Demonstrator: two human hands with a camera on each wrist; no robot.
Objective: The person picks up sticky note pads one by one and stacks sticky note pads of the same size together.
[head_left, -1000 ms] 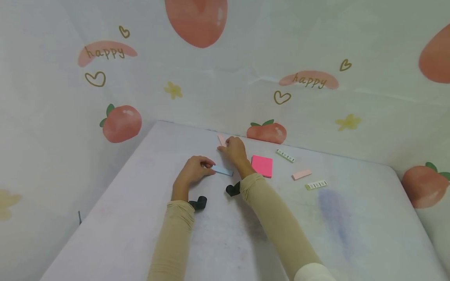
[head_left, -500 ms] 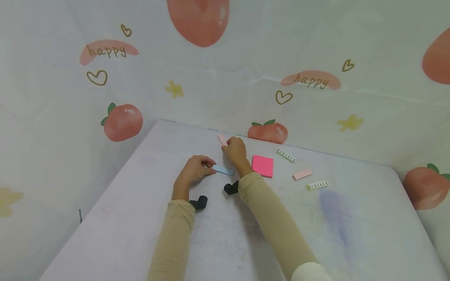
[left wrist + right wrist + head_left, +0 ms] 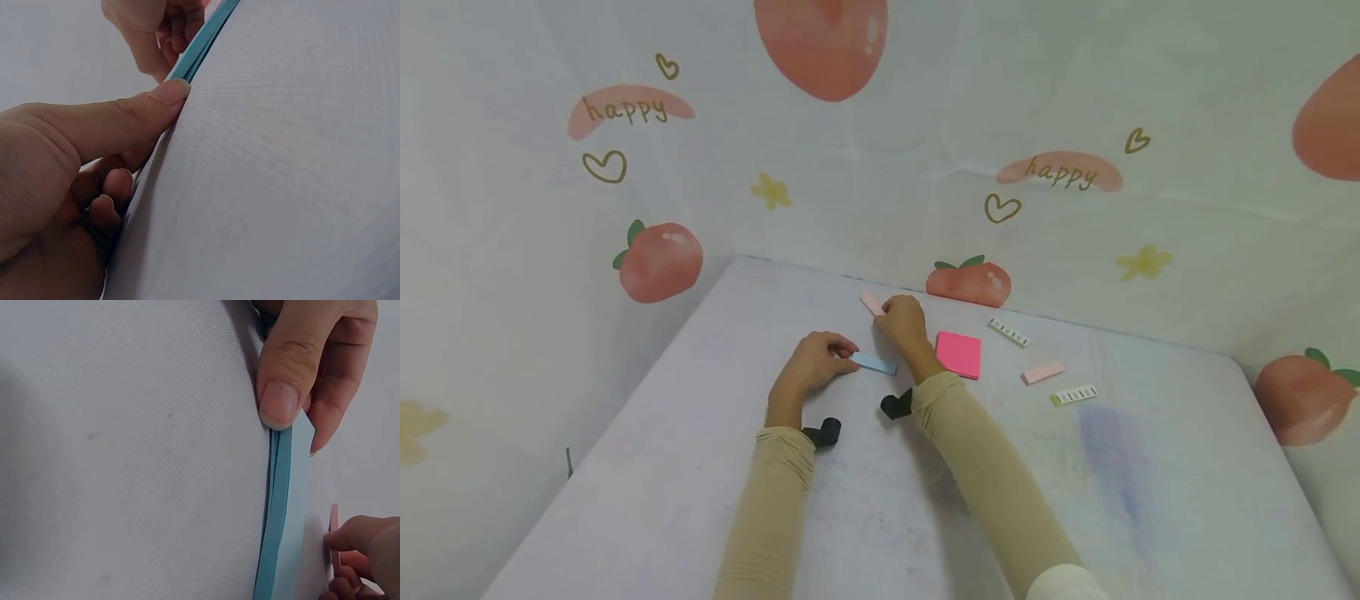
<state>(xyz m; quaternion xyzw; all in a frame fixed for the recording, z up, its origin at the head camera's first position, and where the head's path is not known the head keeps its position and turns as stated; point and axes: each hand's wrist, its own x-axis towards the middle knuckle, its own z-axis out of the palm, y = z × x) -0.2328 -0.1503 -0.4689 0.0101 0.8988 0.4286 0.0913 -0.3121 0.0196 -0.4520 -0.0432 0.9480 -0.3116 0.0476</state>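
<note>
Blue sticky-note strip (image 3: pixel 874 363) lies flat on the white counter (image 3: pixel 700 433), its near end pinched by the left hand (image 3: pixel 811 365). Beyond it, the right hand (image 3: pixel 904 321) curls its fingers (image 3: pixel 350 537) on a pale pink strip (image 3: pixel 872 302), mostly hidden. A bright pink pad (image 3: pixel 958 354) lies just right.

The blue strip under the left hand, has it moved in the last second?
No. The blue strip lies as before, just left of the pink pad, with the left hand holding its end.
</note>
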